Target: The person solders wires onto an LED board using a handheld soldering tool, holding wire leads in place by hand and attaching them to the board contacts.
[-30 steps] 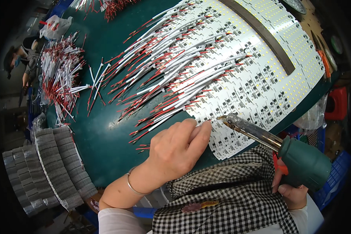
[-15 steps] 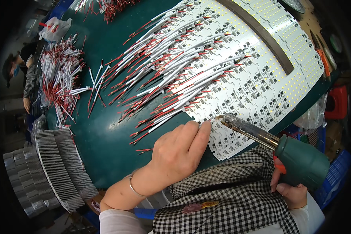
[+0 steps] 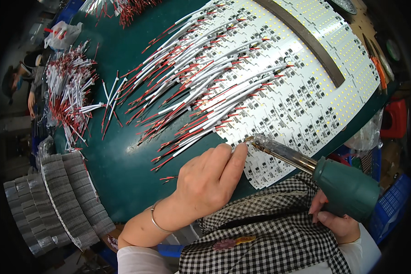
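My left hand [image 3: 208,180] rests palm down on the green table [image 3: 118,150], fingertips pressing the near edge of a white LED circuit board panel [image 3: 306,86]. My right hand [image 3: 335,219] grips the green handle of a soldering iron [image 3: 315,166]; its metal tip touches the board just beyond my left fingertips. Many white wires with red ends [image 3: 201,86] lie fanned across the board, their ends attached along its rows. A dark curved strip [image 3: 306,39] lies across the board.
A loose pile of red-and-white wires [image 3: 71,98] lies at the table's left. Stacks of grey finned metal pieces [image 3: 55,201] stand at the lower left. Another person [image 3: 23,82] sits at far left. A red stool [image 3: 394,119] and blue crate [image 3: 390,205] sit at right.
The soldering iron tip has shifted slightly along the board's near edge, and my left fingertips have moved with it. The wires lie as before.
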A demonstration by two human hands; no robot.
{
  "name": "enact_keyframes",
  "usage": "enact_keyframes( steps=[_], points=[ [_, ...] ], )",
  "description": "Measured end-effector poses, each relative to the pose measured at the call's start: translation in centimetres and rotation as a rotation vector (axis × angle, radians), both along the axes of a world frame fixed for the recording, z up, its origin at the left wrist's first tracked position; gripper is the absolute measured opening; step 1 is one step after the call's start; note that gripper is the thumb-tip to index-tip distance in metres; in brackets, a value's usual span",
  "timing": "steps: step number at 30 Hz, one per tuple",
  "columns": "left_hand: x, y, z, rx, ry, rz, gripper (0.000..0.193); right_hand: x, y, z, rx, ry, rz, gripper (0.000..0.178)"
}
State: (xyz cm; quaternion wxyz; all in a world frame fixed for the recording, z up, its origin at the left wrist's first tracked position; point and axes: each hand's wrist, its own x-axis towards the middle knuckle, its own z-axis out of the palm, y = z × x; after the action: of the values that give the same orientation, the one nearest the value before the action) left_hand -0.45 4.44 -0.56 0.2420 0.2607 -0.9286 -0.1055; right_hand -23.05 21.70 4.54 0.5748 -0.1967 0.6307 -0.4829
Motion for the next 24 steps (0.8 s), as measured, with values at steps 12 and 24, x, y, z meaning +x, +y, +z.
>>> enact_keyframes(
  steps=[12, 24],
  points=[
    [0.1, -0.1, 0.1, -0.021, -0.002, -0.003, 0.038, -0.7, 0.4, 0.5, -0.083, 0.059, -0.102, 0.070],
    [0.0, -0.6, 0.1, 0.079, 0.047, 0.007, 0.030, -0.6, 0.0, 0.6, 0.041, 0.025, 0.082, 0.055]
  ],
)
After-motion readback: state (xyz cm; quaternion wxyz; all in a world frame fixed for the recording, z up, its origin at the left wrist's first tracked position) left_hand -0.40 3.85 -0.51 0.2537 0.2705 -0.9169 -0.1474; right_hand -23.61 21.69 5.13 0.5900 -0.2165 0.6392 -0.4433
